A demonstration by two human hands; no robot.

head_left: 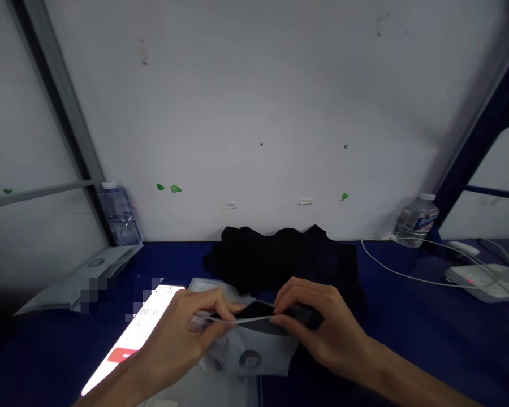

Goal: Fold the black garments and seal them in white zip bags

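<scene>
A frosted plastic bag with a round dark print on its front is held up in the middle of the view. My left hand pinches the left part of its top edge between thumb and fingers. On the right part of that edge my right hand has a similar pinch. Dark material shows at the bag's mouth, but I cannot tell whether it lies inside or behind. Black cloth is bunched up beyond the hands against the wall. Beneath the left hand lie more clear plastic bags.
A lit phone showing a timer lies left of my left hand. Other plastic bags lie at the far left. Bottles stand by the wall, one left, one right. A white cable runs to a white power strip.
</scene>
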